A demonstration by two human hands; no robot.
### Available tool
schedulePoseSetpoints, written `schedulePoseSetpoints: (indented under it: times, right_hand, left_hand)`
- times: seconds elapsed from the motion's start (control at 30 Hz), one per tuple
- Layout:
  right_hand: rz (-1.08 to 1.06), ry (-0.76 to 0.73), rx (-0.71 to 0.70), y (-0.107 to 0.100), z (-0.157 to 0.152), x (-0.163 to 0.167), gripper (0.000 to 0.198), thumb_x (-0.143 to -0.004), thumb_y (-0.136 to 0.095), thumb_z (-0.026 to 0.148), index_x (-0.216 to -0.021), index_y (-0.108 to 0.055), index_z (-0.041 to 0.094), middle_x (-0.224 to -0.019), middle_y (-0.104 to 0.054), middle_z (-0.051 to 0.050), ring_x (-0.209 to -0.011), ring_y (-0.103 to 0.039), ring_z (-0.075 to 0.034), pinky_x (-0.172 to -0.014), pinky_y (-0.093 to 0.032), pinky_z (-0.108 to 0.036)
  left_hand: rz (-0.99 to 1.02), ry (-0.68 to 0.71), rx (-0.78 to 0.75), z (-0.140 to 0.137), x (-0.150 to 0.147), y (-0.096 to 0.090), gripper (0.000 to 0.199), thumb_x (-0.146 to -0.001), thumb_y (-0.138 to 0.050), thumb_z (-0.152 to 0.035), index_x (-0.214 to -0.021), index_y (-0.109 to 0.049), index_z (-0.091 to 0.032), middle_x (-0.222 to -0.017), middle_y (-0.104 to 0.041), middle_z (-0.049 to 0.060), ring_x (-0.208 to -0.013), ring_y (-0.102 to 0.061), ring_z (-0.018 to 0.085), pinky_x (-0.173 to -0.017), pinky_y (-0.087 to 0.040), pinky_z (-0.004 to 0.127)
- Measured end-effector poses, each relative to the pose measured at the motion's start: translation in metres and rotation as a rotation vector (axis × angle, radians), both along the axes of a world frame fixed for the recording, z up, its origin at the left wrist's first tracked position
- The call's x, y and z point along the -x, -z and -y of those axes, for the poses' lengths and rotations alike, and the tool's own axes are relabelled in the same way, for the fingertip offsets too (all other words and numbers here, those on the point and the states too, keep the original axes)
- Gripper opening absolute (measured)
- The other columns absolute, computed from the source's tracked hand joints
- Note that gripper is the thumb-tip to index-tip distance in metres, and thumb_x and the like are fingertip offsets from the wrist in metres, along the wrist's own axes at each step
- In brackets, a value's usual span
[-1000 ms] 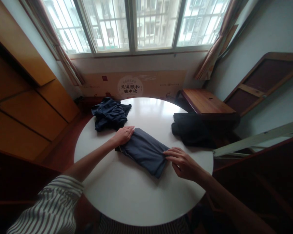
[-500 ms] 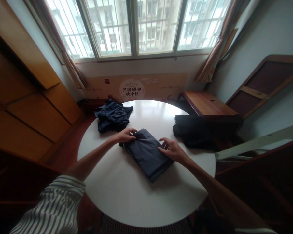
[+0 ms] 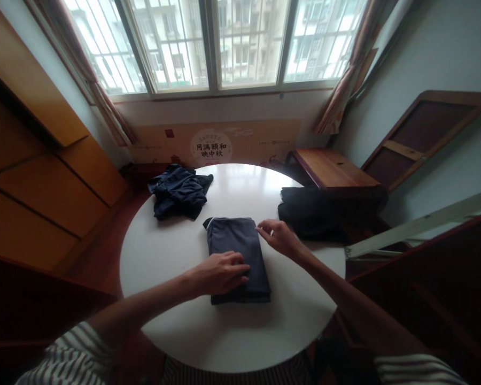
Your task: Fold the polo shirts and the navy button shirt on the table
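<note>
A folded dark grey garment [image 3: 234,235] lies on the white round table [image 3: 176,331], squared toward me, with a dark corner and a thin white edge at its far left. My left hand [image 3: 224,271] rests palm down across its near half, fingers stretched out and loosely apart. At the far right corner, my right hand [image 3: 278,235] has its thumb and fingers brought together in a pinch on the garment's edge. The garment's layers under my left hand are hidden.
A crumpled navy garment [image 3: 180,190] lies at the table's far left. Black folded cloth [image 3: 308,214] sits at the right edge. Beyond stands a wooden side table [image 3: 332,167], and a pale metal bar [image 3: 417,224] runs along the right.
The grey garment has turned from slanted to nearly straight. My left hand has moved from its far left corner to its near half. My right hand has moved up to the far right corner.
</note>
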State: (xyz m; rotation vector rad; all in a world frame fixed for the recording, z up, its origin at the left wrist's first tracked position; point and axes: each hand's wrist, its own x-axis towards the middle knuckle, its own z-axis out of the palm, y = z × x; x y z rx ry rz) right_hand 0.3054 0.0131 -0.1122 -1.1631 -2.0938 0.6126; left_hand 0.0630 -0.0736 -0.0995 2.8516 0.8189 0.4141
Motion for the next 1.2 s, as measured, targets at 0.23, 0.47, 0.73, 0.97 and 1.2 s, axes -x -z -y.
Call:
schedulePoseSetpoints:
  times: [0.23,0.47,0.73,0.97,1.2]
  right_hand:
    - [-0.004,-0.085,0.083,0.013,-0.061,0.017,0.017,-0.079,-0.073,0.031,-0.085,-0.072,0.015,-0.082,-0.062,-0.006,-0.065,-0.057,-0.015,-0.067,-0.048,-0.030]
    - [-0.047,-0.148,0.196,0.011,-0.075,0.023,0.018,-0.075,-0.073,0.033,-0.070,-0.066,0.017,-0.074,-0.062,-0.002,-0.067,-0.054,-0.014,-0.065,-0.046,-0.027]
    - [-0.178,0.050,0.419,0.009,-0.068,0.017,0.039,-0.068,-0.080,0.052,-0.075,-0.064,0.017,-0.071,-0.065,-0.003,-0.061,-0.057,-0.014,-0.058,-0.049,-0.026]
    - [-0.267,0.053,0.827,-0.004,-0.049,0.011,0.046,-0.065,-0.086,0.052,-0.068,-0.065,0.011,-0.070,-0.070,-0.014,-0.061,-0.067,-0.019,-0.059,-0.059,-0.029]
    - [-0.347,0.052,0.925,-0.002,-0.051,0.036,0.037,-0.051,-0.094,0.031,-0.063,-0.065,0.012,-0.057,-0.064,-0.004,-0.053,-0.060,-0.014,-0.047,-0.049,-0.022]
  left_hand:
    - [0.084,-0.004,-0.118,0.046,0.020,0.022,0.026,-0.100,-0.049,-0.026,-0.119,-0.060,-0.013,-0.092,-0.062,0.010,-0.079,-0.059,0.018,-0.069,-0.054,0.029]
    - [0.120,0.055,-0.205,0.048,0.018,0.031,0.024,-0.098,-0.043,-0.012,-0.110,-0.063,-0.014,-0.088,-0.063,0.009,-0.073,-0.058,0.017,-0.064,-0.053,0.028]
    - [0.161,-0.054,-0.132,0.061,0.018,0.023,0.020,-0.096,-0.053,-0.019,-0.111,-0.066,-0.019,-0.089,-0.064,0.009,-0.077,-0.059,0.020,-0.071,-0.053,0.035]
    - [0.841,-0.847,0.634,0.023,0.043,0.026,0.053,-0.090,-0.064,-0.042,-0.136,-0.050,-0.022,-0.141,-0.048,0.018,-0.130,-0.050,0.029,-0.101,-0.048,0.044]
    - [0.977,-0.995,0.994,-0.057,0.052,0.020,0.075,-0.064,-0.089,-0.046,-0.122,-0.058,-0.010,-0.123,-0.065,0.021,-0.099,-0.069,0.026,-0.073,-0.054,0.028]
